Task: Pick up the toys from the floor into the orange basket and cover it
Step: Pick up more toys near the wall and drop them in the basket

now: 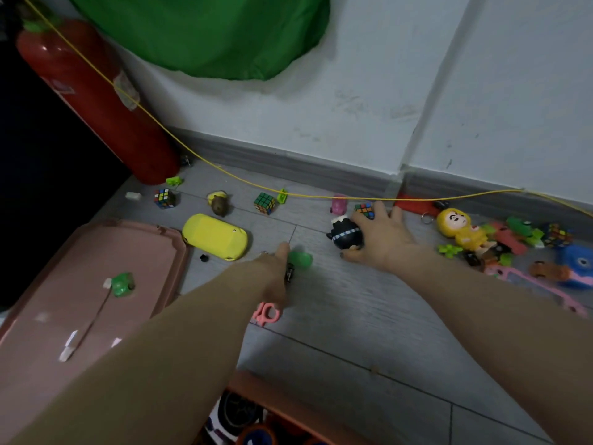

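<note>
A yellow case [215, 236] lies beside a pink lid [96, 252]; a black figure [346, 234] wears a checked band; a green cloth [205, 30] hangs above multicoloured cubes [265, 203].

Right hand [382, 239] spread over black figure toy [346, 235], thumb curled at its near side. Left hand [272, 271] reaches toward green toy [301, 260] just left of black figure, perhaps touching. Yellow oval toy [215, 236] further left; orange basket [288, 403] rim nearer camera.
</note>
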### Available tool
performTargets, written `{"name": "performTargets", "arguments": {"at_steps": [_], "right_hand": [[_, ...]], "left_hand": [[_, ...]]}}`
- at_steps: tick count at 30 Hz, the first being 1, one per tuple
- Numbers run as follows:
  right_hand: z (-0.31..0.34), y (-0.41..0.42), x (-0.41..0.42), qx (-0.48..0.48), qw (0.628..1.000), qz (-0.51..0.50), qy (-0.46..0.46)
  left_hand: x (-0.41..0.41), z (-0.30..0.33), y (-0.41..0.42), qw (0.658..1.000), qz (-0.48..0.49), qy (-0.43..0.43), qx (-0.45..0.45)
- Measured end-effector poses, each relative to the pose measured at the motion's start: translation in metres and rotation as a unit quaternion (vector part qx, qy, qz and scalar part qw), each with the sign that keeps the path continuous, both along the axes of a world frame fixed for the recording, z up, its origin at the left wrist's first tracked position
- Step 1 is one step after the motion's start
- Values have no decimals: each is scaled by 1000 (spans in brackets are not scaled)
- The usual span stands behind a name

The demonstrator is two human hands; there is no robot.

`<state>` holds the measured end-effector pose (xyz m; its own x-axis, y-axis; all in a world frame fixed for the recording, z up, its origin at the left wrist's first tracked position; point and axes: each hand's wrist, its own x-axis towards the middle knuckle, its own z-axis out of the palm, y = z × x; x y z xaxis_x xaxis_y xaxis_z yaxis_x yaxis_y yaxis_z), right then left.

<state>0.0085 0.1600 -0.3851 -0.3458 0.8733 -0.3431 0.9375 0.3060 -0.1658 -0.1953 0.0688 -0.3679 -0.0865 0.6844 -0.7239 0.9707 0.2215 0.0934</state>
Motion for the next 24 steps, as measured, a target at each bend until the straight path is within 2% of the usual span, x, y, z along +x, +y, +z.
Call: {"name": "performTargets", "arguments": {"at_steps": [4,9,15,20,24], "right_hand": [[-2,-18,4,-13,998,-16,66],[2,-37,14,-31,999,22,7],[14,-56,28,-101,993,55,-31],[33,-75,50,-164,983,55,-55],[60,-91,80,-151,986,22,-60]], "left_hand": [[-1,-2,5,998,30,-53,16],[0,0,3,997,-11,-61,38],[1,1,4,996,-38,-72,20],[8,7,0,996,-65,-59,20],[18,21,-4,995,-75,-69,21]]}}
